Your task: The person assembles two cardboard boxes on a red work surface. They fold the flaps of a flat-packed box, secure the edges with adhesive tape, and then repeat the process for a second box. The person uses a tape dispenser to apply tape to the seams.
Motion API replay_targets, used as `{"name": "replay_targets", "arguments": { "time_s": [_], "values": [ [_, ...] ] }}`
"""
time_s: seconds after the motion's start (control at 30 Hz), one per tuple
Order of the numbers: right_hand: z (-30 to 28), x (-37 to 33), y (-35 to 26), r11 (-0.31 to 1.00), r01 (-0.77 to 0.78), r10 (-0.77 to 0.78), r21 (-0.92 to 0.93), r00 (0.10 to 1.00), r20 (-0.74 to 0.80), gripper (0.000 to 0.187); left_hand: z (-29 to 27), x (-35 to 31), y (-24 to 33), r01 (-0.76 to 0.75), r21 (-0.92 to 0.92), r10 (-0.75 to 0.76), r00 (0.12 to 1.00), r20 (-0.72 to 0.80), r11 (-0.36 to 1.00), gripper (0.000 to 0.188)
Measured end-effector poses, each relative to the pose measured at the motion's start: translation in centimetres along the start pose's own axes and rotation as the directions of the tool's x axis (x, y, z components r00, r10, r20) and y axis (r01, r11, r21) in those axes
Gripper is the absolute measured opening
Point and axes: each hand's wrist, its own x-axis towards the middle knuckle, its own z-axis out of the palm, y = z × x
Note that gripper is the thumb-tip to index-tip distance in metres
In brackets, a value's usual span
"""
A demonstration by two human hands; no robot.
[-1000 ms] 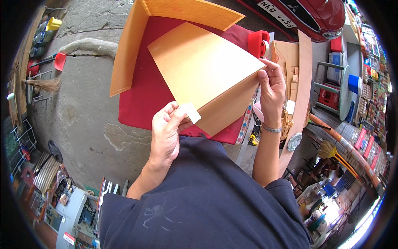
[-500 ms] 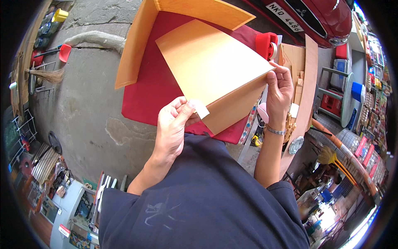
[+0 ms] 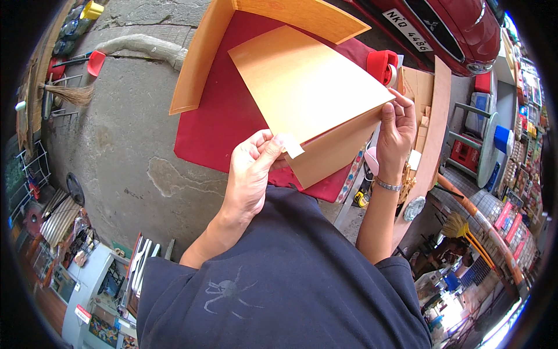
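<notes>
A large tan board panel (image 3: 308,81) is tilted over a red cloth (image 3: 226,136), with a second tan panel (image 3: 331,152) slanting down along its near edge. My left hand (image 3: 253,168) is closed at the near left corner, thumb pressing a small whitish piece of tape (image 3: 294,148) whose free end sticks out over the joint. At the far right end of that same edge, my right hand (image 3: 398,125) pinches the panels' corner between thumb and fingers. Its lower fingers are partly curled. A thin red gap shows between the two panels.
Two more tan panels, joined in an L, stand behind (image 3: 200,64). A red tape dispenser (image 3: 382,67) sits right of the panels. Beyond it lies a long cardboard strip (image 3: 433,128); a yellow tape measure (image 3: 361,199) is near my right forearm. A red car (image 3: 459,29) stands at far right.
The edges of the two panels have parted slightly, and a red gap now shows along the joint. Both hands keep their holds; the whole view has shifted a little.
</notes>
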Motion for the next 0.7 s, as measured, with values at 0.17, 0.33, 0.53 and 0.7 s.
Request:
{"name": "replay_targets", "arguments": {
  "time_s": [0.17,0.33,0.53,0.7],
  "values": [
    [-0.25,0.06,0.17,1.000,0.004,-0.005,0.019,1.000,0.009,0.030,-0.15,0.12,-0.28,-0.004,-0.002,0.004,1.000,0.021,1.000,0.022],
    [-0.35,0.09,0.27,1.000,0.013,-0.013,0.001,1.000,0.007,0.030,-0.70,0.15,-0.76,-0.012,0.031,0.011,0.999,0.033,0.999,0.025],
    [-0.53,0.15,0.36,0.999,0.021,-0.021,-0.047,1.000,-0.012,0.031,-0.41,0.12,-0.84,-0.008,0.032,0.007,0.999,0.035,0.999,0.028],
    [-0.54,0.19,0.35,0.998,0.029,-0.031,-0.059,0.999,-0.029,0.031,-0.07,0.17,-0.93,-0.021,0.013,0.021,0.999,0.039,1.000,0.031]
  ]
}}
